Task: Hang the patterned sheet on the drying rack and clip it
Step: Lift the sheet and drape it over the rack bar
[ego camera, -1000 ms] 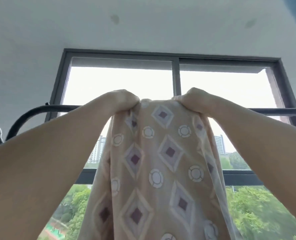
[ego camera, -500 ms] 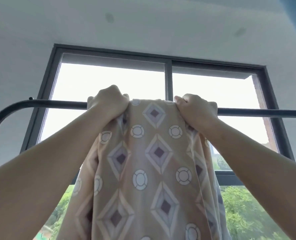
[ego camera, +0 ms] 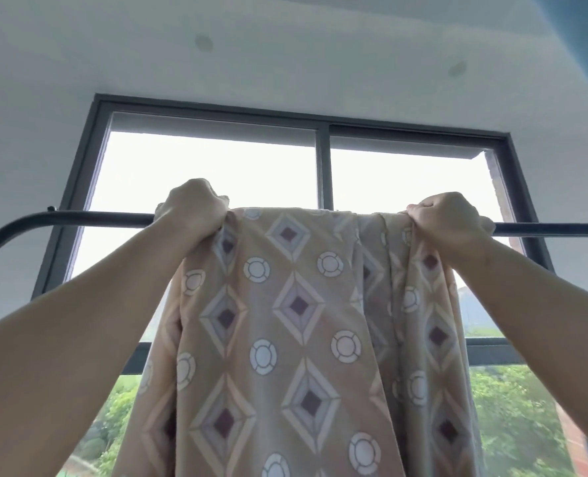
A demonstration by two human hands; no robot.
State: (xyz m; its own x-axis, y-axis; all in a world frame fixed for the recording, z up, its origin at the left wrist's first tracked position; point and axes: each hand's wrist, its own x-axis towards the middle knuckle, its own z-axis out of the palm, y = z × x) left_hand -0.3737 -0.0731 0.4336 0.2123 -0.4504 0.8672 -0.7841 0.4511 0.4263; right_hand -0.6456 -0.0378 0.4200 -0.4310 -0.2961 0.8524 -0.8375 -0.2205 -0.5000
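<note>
Sheet status: patterned sheet [ego camera: 285,321] is draped over the top bar of the drying rack [ego camera: 96,216]. Its top fold sits on the bar and the rest hangs toward 6 o'clock, running out of the bottom of the frame. Beige fabric, diamond and ring print. The middle panel lies flat; the part under the right hand is bunched into vertical folds.

Bar is dark metal, runs 9 to 3 o'clock across mid-frame and curves downward at the 9 o'clock end.

Grip: left hand [ego camera: 193,208], about 10 o'clock from centre, is clenched on the sheet's upper left corner right at the bar, with fabric gathered into the fist. The right hand [ego camera: 447,218], about 2 o'clock, is clenched on the upper right corner, knuckles on the bar line. Hands are well apart with the sheet's top edge spread between them. Can't tell whether either fist also wraps the bar; fabric and fingers cover it.

Bare forearms [ego camera: 79,325] come up from 7 and 4 o'clock.

Background: dark-framed window [ego camera: 323,160] behind the rack, with its vertical divider at 12 o'clock. Green trees [ego camera: 512,418] at 5 and 7 o'clock. White ceiling [ego camera: 285,74] above carries two round marks [ego camera: 203,42], at 12 and 1 o'clock. Blurred blue edge [ego camera: 581,36] in the 1 o'clock corner, can't identify.
</note>
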